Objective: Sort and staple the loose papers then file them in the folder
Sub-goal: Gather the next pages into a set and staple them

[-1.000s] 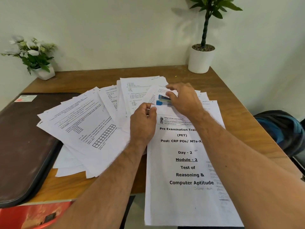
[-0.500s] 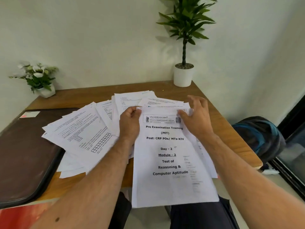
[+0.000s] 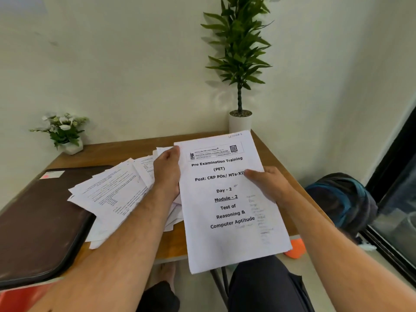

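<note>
I hold a printed cover sheet titled "Pre Examination Training" (image 3: 227,233) up off the table, tilted toward me. My left hand (image 3: 167,172) grips its upper left edge, thumb on the front. My right hand (image 3: 265,183) pinches its right edge at mid-height. Several loose printed papers (image 3: 112,194) lie fanned out on the wooden table (image 3: 108,152), to the left of the held sheet. A dark brown folder (image 3: 38,224) lies shut at the table's left end. The blue stapler seen earlier is hidden behind the raised sheet.
A tall potted plant (image 3: 239,86) stands at the table's far right corner and a small white flower pot (image 3: 65,134) at the far left. A dark bag (image 3: 344,199) sits on the floor to the right. An orange object (image 3: 295,248) lies below the table edge.
The cover sheet has come up off the table into both hands. My right hand left the stapler and took the sheet's right edge. The view has tilted upward.
</note>
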A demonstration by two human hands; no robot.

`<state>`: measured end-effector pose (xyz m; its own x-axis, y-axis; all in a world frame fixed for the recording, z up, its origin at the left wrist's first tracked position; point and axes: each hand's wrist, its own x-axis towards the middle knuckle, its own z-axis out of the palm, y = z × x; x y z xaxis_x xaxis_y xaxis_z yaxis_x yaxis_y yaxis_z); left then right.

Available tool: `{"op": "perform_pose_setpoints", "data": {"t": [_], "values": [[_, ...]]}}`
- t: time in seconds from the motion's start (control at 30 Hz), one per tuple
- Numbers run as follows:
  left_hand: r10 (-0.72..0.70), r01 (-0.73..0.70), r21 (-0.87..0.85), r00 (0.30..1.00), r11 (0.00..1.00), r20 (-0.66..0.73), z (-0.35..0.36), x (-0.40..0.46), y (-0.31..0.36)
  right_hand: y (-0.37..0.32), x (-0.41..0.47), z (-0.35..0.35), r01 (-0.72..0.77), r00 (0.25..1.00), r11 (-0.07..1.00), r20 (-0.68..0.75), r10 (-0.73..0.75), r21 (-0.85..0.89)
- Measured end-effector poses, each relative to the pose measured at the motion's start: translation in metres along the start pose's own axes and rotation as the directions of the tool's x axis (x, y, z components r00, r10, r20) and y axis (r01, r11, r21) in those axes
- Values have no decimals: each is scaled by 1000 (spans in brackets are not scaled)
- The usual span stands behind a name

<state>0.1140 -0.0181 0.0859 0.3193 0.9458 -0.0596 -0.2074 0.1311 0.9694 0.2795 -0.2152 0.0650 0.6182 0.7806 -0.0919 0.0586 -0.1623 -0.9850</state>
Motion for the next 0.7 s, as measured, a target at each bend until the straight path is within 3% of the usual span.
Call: {"op": "perform_pose_setpoints", "data": {"t": [0.1,0.2,0.3,0.4,0.5,0.63,0.7], "values": [[-172,179,-9,956,984,236,4,-20,0,-8,-10,-13,-2,998,1000,-56,1,-28],[-215,180,127,900,975,380,10,-41,-18,-7,-14,-32,-29,991,999,-134,24,-36],[-259,202,176,874,963,412,21,-56,-34,-5,-17,-52,-45,978,988,-209,14,-146],[-279,206,208,855,956,438,37,-67,-42,-3,-19,-75,-79,962,926,-271,-26,-369],[-276,174,257,852,951,445,56,-72,-53,3,-16,-95,-98,947,885,-317,-59,-456],[-194,47,374,911,926,365,70,-65,-68,12,-8,-106,-126,942,842,-328,-63,-524],[-113,-93,512,927,854,358,72,-58,-76,17,-2,-110,-131,940,823,-333,-74,-552]]}}
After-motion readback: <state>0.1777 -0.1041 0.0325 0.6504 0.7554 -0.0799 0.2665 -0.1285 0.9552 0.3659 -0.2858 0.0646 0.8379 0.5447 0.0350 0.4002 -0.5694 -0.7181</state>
